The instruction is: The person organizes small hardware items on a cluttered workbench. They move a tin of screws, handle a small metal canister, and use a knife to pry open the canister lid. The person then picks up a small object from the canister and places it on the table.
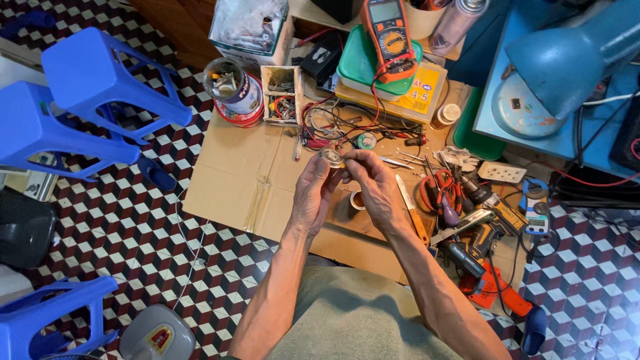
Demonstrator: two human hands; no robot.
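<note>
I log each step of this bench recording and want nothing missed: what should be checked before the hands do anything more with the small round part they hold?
1. Both hands on the part: ok. Left hand and right hand meet at the small round part.
2. Part lifted off the cardboard sheet: ok.
3. Part's condition: cannot tell, too small.
4. Multimeter within reach: ok; it lies on the green lid, red lead trailing down.
5. Work area free: not ok; loose wires and screwdrivers crowd it.
6. Tape roll below the hands: ok, apart from them.
</note>
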